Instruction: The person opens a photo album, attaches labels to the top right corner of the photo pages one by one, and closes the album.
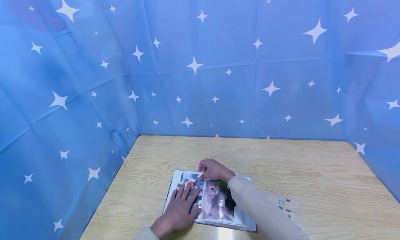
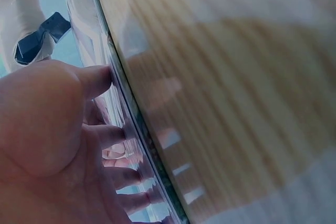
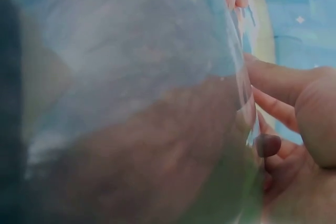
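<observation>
Head view: an open photo album (image 1: pixel 204 201) lies on the table (image 1: pixel 306 170), near the front edge of the picture, with a cat picture (image 1: pixel 214 201) on its right page. Small coloured stickers (image 1: pixel 288 210) lie to the right of the album, beyond the right sleeve (image 1: pixel 259 205); neither wrist view shows them. The left wrist view adds the album's edge seen side-on, and a dark device (image 2: pixel 42 38) strapped at the right cuff. The right wrist view is mostly filled by a glossy clear page cover (image 3: pixel 131 77), blurred, with two fingertips visible past its upper edge. The left hand (image 1: pixel 181 208) rests palm down on the left page, its fingers spread and extended; its grip is released. The right hand (image 1: pixel 214 169) is at the top of the album near the centre fold, with the forearm crossing the right page from the lower right. Its fingers are bent, the thumb pointing to the page. Whether this grip grasps anything cannot be told; a small white patch shows at the thumb tip, unidentified.
</observation>
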The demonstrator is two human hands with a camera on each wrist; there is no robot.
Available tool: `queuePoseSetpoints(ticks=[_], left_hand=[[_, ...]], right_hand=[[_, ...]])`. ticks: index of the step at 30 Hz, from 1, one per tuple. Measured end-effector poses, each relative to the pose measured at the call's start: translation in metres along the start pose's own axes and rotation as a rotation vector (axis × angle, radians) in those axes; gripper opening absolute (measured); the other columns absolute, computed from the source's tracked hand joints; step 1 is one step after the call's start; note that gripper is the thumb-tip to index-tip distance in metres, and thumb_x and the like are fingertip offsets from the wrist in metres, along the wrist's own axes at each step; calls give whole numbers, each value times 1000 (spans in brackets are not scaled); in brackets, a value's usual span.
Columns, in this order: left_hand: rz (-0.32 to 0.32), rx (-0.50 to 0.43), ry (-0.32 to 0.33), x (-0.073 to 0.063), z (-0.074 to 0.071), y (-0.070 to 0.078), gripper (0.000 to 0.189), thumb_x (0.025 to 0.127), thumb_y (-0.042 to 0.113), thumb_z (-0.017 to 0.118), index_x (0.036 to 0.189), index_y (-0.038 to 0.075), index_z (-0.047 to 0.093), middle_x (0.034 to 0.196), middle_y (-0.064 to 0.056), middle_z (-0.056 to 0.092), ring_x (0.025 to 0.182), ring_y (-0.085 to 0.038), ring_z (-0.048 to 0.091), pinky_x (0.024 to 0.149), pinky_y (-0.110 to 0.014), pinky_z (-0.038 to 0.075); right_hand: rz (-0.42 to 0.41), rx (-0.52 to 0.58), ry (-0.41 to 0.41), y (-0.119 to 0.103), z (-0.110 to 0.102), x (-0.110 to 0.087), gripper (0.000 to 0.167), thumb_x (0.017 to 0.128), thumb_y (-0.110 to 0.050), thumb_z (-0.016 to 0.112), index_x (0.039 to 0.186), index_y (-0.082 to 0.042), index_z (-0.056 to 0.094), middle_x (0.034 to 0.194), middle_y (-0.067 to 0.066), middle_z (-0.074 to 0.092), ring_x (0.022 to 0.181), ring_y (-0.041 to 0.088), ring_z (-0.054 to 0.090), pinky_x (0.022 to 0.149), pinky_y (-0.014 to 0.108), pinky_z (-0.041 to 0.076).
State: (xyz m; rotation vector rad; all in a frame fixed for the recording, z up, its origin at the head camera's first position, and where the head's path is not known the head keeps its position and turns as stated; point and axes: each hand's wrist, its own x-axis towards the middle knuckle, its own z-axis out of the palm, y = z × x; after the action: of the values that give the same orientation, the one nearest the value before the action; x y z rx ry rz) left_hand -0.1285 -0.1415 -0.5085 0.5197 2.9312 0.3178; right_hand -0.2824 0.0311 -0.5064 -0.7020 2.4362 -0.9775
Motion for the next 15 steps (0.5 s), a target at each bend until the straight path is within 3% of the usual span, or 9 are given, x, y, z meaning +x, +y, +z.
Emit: queuePoseSetpoints(ticks=[15], left_hand=[[4,-4,2,2,3,-2,67,100,55,44,155,17,36,162,-19,24,147,-44,22,113,-65,25]], right_hand=[[57,32,53,2,1,0,27,85,-18,79,103,-12,60,81,4,57,66,17,50,57,30,42]])
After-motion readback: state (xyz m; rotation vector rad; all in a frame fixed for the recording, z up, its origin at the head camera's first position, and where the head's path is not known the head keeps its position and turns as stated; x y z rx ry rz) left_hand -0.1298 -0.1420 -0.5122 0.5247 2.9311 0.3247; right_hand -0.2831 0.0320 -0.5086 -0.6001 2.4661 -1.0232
